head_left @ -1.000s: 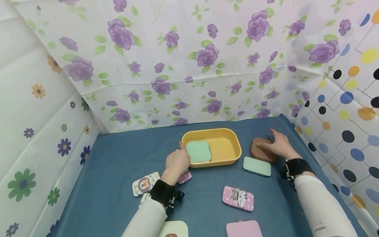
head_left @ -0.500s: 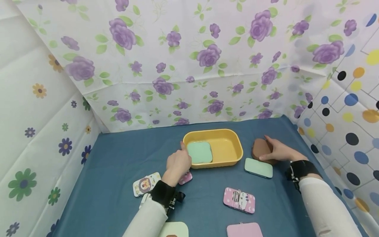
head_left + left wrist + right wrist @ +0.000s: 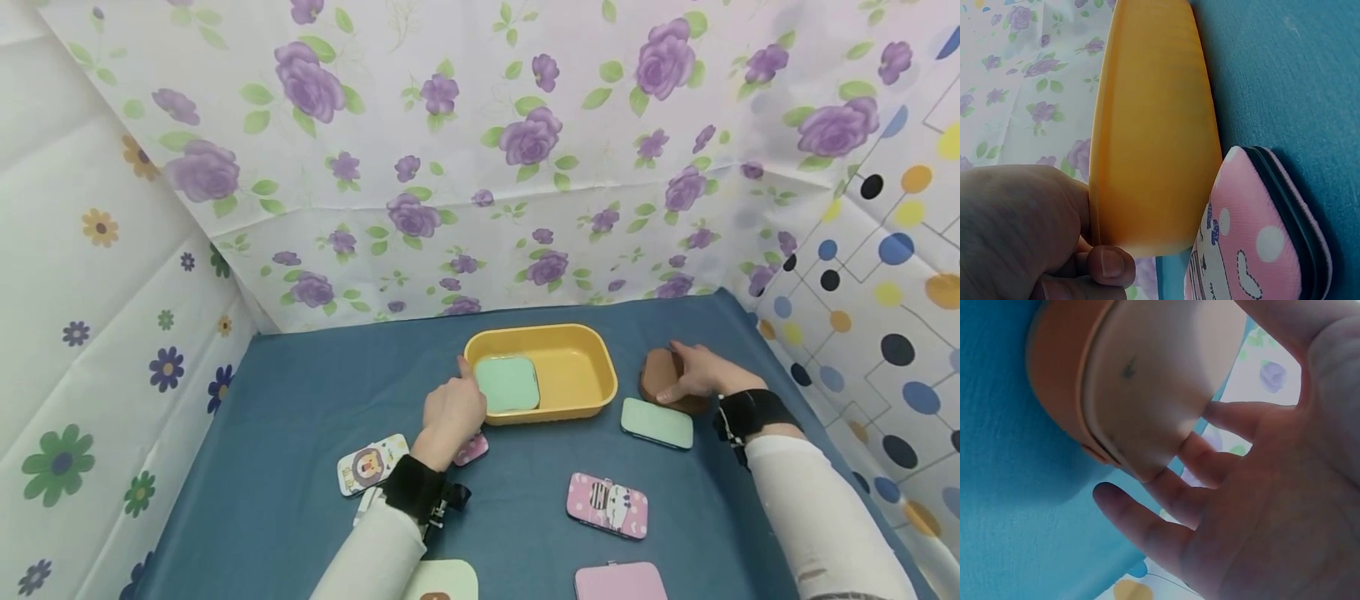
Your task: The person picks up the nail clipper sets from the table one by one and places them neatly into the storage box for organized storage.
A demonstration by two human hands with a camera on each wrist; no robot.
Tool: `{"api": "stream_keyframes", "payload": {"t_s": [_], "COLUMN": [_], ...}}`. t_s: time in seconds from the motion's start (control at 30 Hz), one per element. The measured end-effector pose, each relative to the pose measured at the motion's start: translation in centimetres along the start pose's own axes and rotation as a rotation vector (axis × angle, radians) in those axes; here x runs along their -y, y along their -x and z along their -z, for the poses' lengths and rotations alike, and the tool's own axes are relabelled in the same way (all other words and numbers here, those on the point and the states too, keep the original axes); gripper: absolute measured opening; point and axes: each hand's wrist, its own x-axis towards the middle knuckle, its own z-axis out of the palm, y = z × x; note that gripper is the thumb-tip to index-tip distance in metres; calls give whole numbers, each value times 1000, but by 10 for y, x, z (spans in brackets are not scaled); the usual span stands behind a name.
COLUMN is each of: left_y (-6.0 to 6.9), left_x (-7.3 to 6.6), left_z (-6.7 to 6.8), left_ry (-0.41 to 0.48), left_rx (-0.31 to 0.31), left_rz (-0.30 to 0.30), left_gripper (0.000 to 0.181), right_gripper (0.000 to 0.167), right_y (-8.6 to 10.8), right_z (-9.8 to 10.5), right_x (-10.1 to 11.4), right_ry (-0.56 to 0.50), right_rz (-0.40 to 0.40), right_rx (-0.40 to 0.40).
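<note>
My left hand grips the left end of a yellow plastic basket, its fingers curled at the rim in the left wrist view. Inside the basket, on its left side, lies a mint-green square case. To the right of the basket my right hand holds a rounded brown case, thumb on the near side and fingers on the far side. The right wrist view shows several fingertips against the edge of this brown case. A pale green oblong case lies just in front of it.
A pink cat-print case and a plain pink case lie in front. A lion-print case and a light green case are at left. A pink dotted case sits close by the basket, partly hidden by my left hand.
My right hand has closed in on the brown case, its thumb moving to the near edge and its fingers to the far edge. The left hand stays at the basket.
</note>
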Motion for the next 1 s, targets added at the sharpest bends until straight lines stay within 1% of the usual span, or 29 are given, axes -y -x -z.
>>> {"api": "stream_keyframes", "payload": {"t_s": [0.17, 0.4, 0.63, 0.73, 0.87, 1.0], "left_y": [0, 0, 0, 0, -1, -2], "left_x": [1, 1, 0, -1, 0, 0], "left_z": [0, 1, 1, 1, 0, 0], "left_ry": [3, 1, 9, 15, 10, 6], "left_rx": [3, -8, 26, 30, 24, 27], "left_rz": [-1, -11, 7, 12, 10, 9], "left_gripper": [68, 68, 69, 69, 69, 69], "right_gripper": [122, 123, 126, 125, 123, 125], "right_y": [-2, -4, -2, -2, -1, 1], "right_z": [2, 2, 2, 1, -1, -2], "right_x": [4, 2, 3, 2, 0, 0], "right_ry": [1, 7, 5, 18, 38, 40], "right_rz": [-13, -7, 0, 8, 19, 24], "right_rx": [6, -4, -13, -32, -76, -108]}}
